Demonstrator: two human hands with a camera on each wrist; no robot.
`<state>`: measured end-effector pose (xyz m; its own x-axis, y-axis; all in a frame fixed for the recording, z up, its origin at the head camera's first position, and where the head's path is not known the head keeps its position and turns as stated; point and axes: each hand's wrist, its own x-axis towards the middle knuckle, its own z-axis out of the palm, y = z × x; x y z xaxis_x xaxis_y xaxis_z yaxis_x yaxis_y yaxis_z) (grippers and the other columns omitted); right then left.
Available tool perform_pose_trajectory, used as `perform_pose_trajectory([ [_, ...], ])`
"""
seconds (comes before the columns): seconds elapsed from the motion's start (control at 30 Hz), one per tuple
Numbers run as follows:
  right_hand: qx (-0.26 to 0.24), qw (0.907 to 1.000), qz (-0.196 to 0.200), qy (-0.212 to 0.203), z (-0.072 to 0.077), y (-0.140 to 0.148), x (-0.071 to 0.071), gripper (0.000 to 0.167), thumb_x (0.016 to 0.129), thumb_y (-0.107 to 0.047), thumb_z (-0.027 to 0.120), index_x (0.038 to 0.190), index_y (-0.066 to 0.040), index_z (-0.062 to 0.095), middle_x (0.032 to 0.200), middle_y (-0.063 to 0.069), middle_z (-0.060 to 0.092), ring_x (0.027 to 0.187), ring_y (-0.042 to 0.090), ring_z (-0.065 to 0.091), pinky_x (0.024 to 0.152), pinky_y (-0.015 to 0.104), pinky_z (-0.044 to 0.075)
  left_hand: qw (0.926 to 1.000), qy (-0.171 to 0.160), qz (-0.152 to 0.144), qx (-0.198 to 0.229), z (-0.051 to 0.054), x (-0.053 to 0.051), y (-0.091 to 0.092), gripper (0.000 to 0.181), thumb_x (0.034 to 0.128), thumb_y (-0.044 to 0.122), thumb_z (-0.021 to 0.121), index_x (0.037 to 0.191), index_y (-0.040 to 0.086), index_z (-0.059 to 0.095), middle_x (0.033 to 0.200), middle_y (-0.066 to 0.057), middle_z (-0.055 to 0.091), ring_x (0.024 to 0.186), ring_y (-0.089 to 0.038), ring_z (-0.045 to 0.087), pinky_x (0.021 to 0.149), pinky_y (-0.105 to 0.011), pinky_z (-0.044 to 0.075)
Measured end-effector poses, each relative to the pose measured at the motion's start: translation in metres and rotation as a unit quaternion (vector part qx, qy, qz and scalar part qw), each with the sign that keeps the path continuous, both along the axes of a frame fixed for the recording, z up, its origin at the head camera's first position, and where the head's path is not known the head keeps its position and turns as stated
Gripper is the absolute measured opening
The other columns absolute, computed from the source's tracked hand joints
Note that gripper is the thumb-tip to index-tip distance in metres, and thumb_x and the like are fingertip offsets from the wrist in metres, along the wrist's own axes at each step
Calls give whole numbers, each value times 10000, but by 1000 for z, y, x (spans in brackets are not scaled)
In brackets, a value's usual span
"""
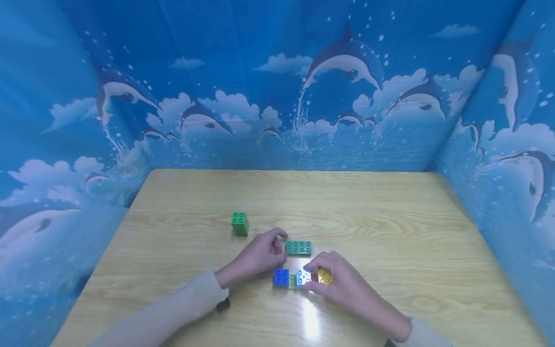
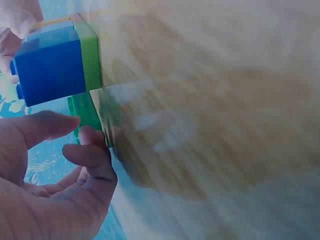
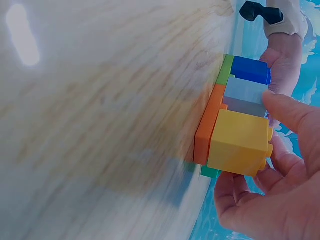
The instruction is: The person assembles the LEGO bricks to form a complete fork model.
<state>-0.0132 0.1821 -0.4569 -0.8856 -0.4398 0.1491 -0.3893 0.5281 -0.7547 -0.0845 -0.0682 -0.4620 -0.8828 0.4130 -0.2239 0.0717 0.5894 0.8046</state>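
Note:
My right hand (image 1: 342, 282) pinches a light blue block (image 1: 303, 276) between thumb and fingers. That block stands in a row on a low base, between a blue block (image 1: 281, 278) and a yellow block (image 3: 239, 142). The base shows a light green piece (image 2: 90, 62) under the blue block and an orange piece (image 3: 208, 125) under the yellow one. My left hand (image 1: 262, 251), fingers loosely bent, is at the left end of a flat green brick (image 1: 298, 247) behind the row. Whether its fingertips touch that brick I cannot tell.
An upright green block (image 1: 240, 224) stands on the wooden table (image 1: 368, 207), farther back and to the left. Blue curtains (image 1: 277, 62) with dolphins enclose the table's back and sides.

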Motion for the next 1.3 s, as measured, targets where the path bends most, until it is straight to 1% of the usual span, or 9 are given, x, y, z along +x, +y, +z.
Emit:
perform_pose_trajectory([
  [0.13,67,9998,23,195,0,-1,2,262,904,-261,911,1113,-225,757,934,-223,668,949,95,614,894,351,579,9998,116,130,130,2,8,-10,413,976,152,778,1359,61,652,923,25,665,793,-163,643,686,-317,577],
  [0.27,165,9996,-44,216,0,1,6,335,918,-292,901,1199,-205,741,1015,-220,670,1025,101,624,926,361,582,9990,208,-11,390,4,19,-20,380,1005,274,791,1322,95,681,1018,46,689,879,-146,656,761,-307,588],
  [0.47,454,9983,-292,214,-1,10,11,411,929,-332,888,1294,-227,731,1251,-193,698,1206,133,635,1014,478,576,9968,422,-439,509,4,40,-28,554,933,409,873,1367,125,677,1202,23,706,879,-151,652,747,-307,577],
  [0.63,615,9967,-530,12,1,21,14,498,915,-424,888,1344,-230,725,1311,-178,694,1242,137,631,1057,534,550,9966,452,-508,469,3,52,-31,576,886,332,918,1366,117,683,1186,68,698,865,-144,634,742,-289,570],
  [0.73,659,9962,-562,-10,2,28,15,501,911,-428,891,1337,-223,724,1298,-170,699,1237,150,641,1065,540,547,9962,458,-527,511,2,55,-32,531,876,228,921,1342,105,698,1128,93,700,837,-136,636,712,-284,573],
  [0.87,636,9964,-553,17,2,37,16,442,895,-286,921,1296,-243,738,1274,-177,707,1212,150,659,1046,530,562,9957,504,-589,509,0,57,-32,480,878,134,907,1315,104,711,1068,117,698,824,-118,638,709,-275,577],
  [0.97,484,9975,-510,0,1,41,16,429,878,-206,932,1264,-259,753,1255,-179,719,1197,150,668,1031,522,571,9957,505,-586,507,-1,57,-32,456,886,117,897,1307,120,720,1060,127,699,824,-102,637,720,-276,579],
  [1.13,329,9985,-400,-159,0,44,15,408,895,-204,917,1265,-256,755,1257,-163,725,1196,160,672,1027,508,577,9959,458,-527,571,-1,57,-33,436,881,104,897,1283,150,737,1050,124,703,823,-96,638,720,-280,582],
  [1.3,284,9977,-387,-473,-2,47,14,396,903,-227,905,1268,-260,752,1270,-151,724,1220,186,670,1050,548,559,9967,424,-418,549,-3,57,-33,419,882,106,897,1267,189,752,1055,126,715,838,-119,650,728,-287,585],
])
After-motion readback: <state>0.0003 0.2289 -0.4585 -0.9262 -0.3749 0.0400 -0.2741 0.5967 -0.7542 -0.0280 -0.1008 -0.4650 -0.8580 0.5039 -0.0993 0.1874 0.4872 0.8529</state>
